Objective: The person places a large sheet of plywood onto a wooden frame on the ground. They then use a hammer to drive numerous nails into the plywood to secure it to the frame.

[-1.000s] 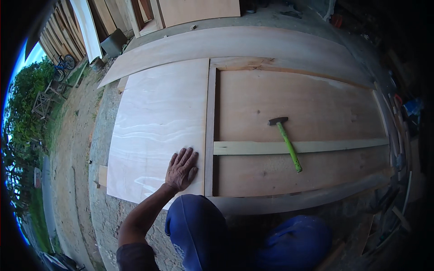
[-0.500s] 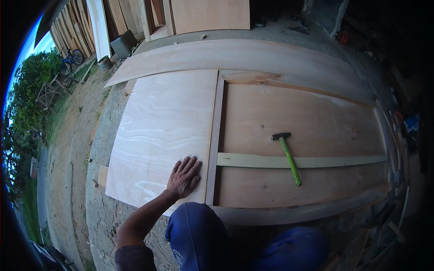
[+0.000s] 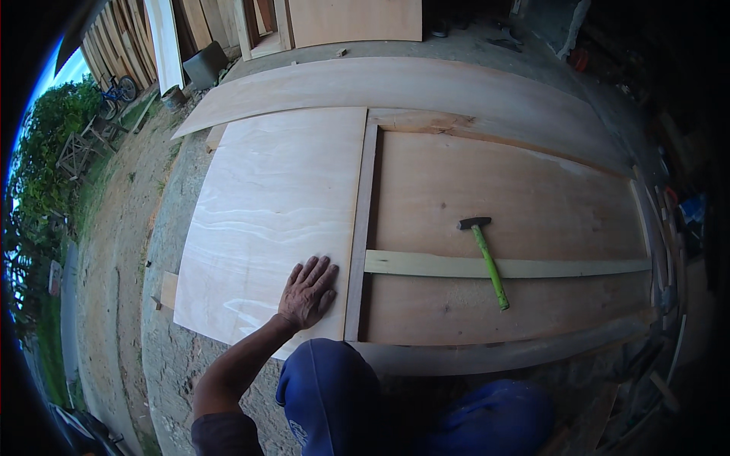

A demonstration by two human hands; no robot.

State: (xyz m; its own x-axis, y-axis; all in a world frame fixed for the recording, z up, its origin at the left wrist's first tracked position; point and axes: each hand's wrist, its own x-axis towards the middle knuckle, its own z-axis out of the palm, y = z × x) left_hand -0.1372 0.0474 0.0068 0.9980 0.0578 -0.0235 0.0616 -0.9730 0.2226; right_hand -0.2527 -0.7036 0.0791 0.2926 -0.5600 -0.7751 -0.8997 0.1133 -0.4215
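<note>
My left hand (image 3: pixel 306 292) lies flat on a pale plywood sheet (image 3: pixel 266 190), fingers stretched out, near the sheet's right edge. This sheet covers the left part of a wooden frame (image 3: pixel 369 182). On the right the frame is uncovered, with a brown panel (image 3: pixel 525 190) showing inside it. A light wooden slat (image 3: pixel 411 264) runs across that part from left to right. The hammer (image 3: pixel 487 258), with a bright green handle and dark head, rests over the slat, touched by no hand. My right hand is out of view.
Beyond the frame lies a long thin plywood sheet (image 3: pixel 426 80). Boards (image 3: pixel 122 45) and a wood panel (image 3: pixel 353 21) stand at the back. A blue bicycle (image 3: pixel 119 90) is far left. My knees in blue trousers (image 3: pixel 327 395) are close to the frame's near edge.
The whole view has shifted slightly, with the frame and sheets sitting a little higher in the picture. My left hand stays flat on the plywood, and the hammer has not been moved.
</note>
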